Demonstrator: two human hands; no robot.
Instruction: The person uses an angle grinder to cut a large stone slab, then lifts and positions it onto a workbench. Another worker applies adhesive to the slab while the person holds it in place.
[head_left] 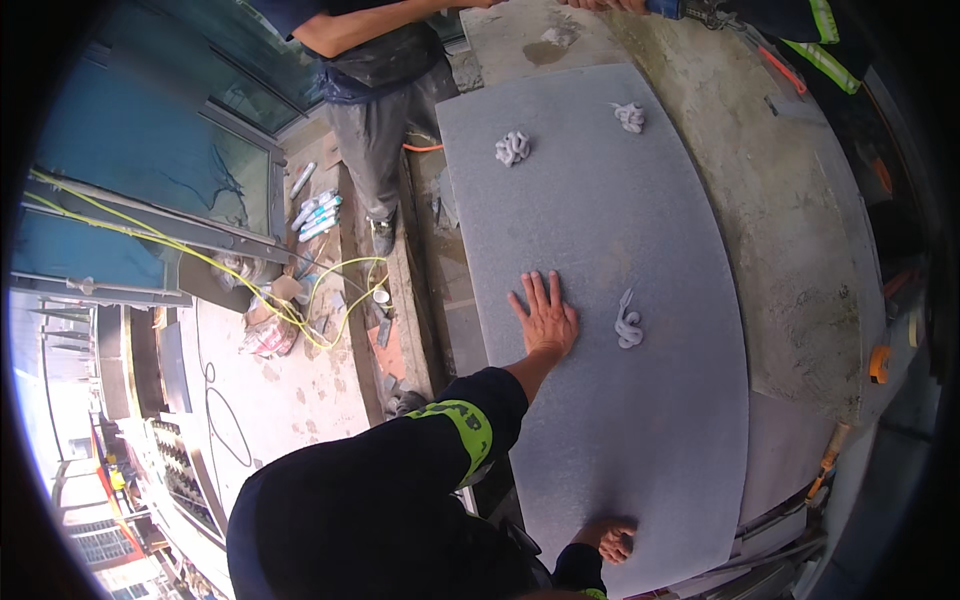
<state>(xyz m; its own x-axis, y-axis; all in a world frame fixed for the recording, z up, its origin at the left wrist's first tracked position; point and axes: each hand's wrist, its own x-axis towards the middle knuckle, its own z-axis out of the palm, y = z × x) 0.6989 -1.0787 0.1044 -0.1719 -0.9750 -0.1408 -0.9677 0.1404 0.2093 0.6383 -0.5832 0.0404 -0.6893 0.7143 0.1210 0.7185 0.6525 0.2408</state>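
A long grey slab (pixel 620 430) stretches in front of me, with squiggled lumps of pale paste on its face: a left lump (pixel 512 148) and a right lump (pixel 629 117) toward the far end, plus a thinner squiggle (pixel 628 325) midway. My left hand (pixel 546 322) lies flat on the slab, fingers spread, just left of that squiggle and apart from it. Down at the near end, my right hand (pixel 610 541) rests at the slab with curled fingers. Nothing shows in them.
A co-worker in grey trousers (pixel 365 140) stands far left of the slab. Another person's hands, at the top right, are by a blue power tool (pixel 665 8). Sealant tubes (pixel 320 215) and a yellow hose (pixel 285 312) lie left; a concrete ledge (pixel 770 240) runs right.
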